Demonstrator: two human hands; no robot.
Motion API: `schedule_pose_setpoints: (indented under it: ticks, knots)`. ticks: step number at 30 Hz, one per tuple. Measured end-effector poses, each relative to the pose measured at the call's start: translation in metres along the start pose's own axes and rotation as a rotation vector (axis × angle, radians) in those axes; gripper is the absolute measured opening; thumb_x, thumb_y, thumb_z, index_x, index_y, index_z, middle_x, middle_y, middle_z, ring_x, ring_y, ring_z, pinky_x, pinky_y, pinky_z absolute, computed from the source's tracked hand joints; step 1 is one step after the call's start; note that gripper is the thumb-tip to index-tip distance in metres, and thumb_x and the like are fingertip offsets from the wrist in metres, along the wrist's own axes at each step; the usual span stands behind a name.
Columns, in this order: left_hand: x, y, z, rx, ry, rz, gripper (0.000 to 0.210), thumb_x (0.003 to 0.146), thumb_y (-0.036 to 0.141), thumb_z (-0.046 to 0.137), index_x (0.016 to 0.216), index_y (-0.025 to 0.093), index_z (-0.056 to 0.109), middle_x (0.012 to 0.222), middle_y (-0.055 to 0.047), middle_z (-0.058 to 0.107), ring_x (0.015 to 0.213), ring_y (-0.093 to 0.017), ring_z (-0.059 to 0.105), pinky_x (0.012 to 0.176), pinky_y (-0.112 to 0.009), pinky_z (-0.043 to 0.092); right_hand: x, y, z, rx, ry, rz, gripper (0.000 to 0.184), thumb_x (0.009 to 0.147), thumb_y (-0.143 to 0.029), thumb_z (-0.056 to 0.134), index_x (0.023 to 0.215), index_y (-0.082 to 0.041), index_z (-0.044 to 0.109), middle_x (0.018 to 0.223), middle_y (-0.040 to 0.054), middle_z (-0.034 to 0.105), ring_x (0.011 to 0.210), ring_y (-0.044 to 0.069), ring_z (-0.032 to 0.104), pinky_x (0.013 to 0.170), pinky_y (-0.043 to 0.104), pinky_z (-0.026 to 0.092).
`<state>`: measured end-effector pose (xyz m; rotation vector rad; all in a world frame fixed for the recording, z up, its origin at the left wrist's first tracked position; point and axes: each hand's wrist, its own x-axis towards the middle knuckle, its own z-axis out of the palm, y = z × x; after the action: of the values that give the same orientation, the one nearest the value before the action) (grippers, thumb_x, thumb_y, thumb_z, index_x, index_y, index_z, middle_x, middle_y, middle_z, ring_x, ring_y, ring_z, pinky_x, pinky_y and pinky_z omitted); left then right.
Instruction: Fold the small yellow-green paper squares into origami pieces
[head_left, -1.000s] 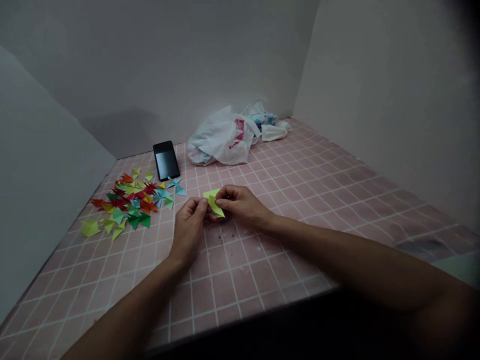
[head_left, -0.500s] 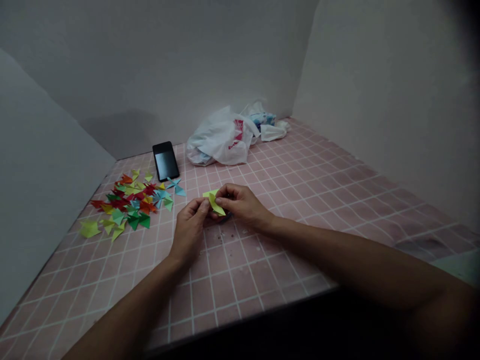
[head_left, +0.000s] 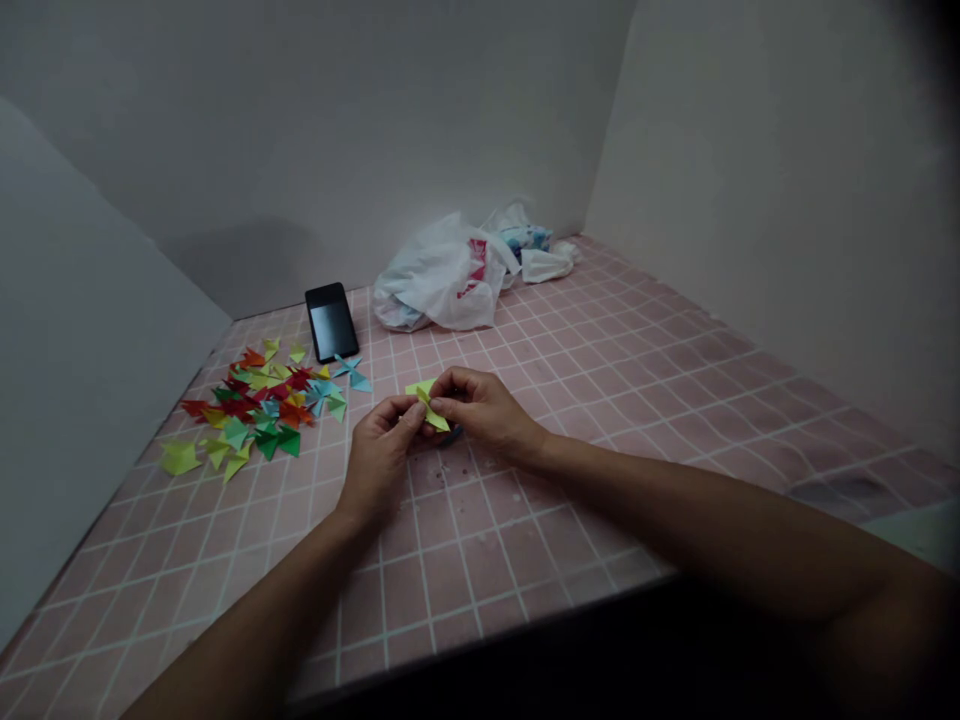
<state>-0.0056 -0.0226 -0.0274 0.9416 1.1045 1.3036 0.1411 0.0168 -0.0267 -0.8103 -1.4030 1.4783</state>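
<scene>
A small yellow-green folded paper (head_left: 432, 414) is held between both hands above the middle of the table. My left hand (head_left: 381, 440) pinches its left side, thumb on top. My right hand (head_left: 484, 412) grips the right side between thumb and bent forefinger. Parts of the paper are hidden behind the fingers. Something dark and bluish shows just under the hands, too covered to name. To the left lies a loose heap of folded paper pieces (head_left: 244, 405) in red, orange, yellow, green and blue.
A black phone (head_left: 331, 325) leans or lies at the back left, behind the paper pieces. White plastic bags (head_left: 450, 275) sit crumpled near the back wall. Pink tiled covering (head_left: 615, 380) spreads over the table, walls enclose three sides, and small dark specks dot the surface near the hands.
The left thumb has shifted slightly to the right over the yellow-green paper, covering more of its fold. Everything else stays where it was.
</scene>
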Motion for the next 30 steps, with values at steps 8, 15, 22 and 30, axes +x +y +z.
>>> schedule_pose_setpoints:
  ticks: [8,15,22,30]
  knots:
    - [-0.0014,0.004,-0.0006,0.077,0.016,0.025,0.028,0.07,0.034,0.081,0.087,0.015,0.07,0.08,-0.001,0.07,0.069,-0.014,0.067,0.074,-0.031,0.057,-0.0019,-0.0034,0.0003,0.009,-0.015,0.02,0.014,0.082,-0.026,0.065,0.076,-0.017,0.056,0.067,-0.0036,0.058,0.059,0.009,0.056,0.055,0.022,0.048]
    - [-0.0015,0.0055,-0.0012,0.115,0.012,0.05,0.025,0.07,0.03,0.08,0.087,0.014,0.071,0.079,-0.002,0.07,0.068,-0.015,0.068,0.072,-0.031,0.058,-0.001,-0.0014,-0.0004,0.055,-0.032,0.055,0.014,0.083,-0.023,0.064,0.075,-0.018,0.054,0.066,-0.0032,0.058,0.058,0.01,0.057,0.056,0.023,0.049]
    - [-0.0008,0.0033,-0.002,0.116,-0.001,0.063,0.023,0.075,0.033,0.078,0.088,0.015,0.071,0.081,-0.003,0.07,0.07,-0.015,0.067,0.072,-0.031,0.058,-0.0002,-0.0008,-0.0009,0.006,-0.017,0.03,0.014,0.08,-0.023,0.067,0.074,-0.018,0.055,0.067,-0.0032,0.058,0.06,0.009,0.055,0.057,0.023,0.049]
    - [0.0002,0.001,-0.0048,0.146,-0.018,0.068,0.023,0.079,0.035,0.075,0.089,0.015,0.071,0.08,-0.002,0.069,0.071,-0.014,0.067,0.074,-0.031,0.058,0.0013,0.0013,-0.001,-0.03,-0.021,0.0,0.013,0.078,-0.022,0.068,0.075,-0.017,0.056,0.069,-0.0028,0.058,0.061,0.01,0.055,0.057,0.023,0.047]
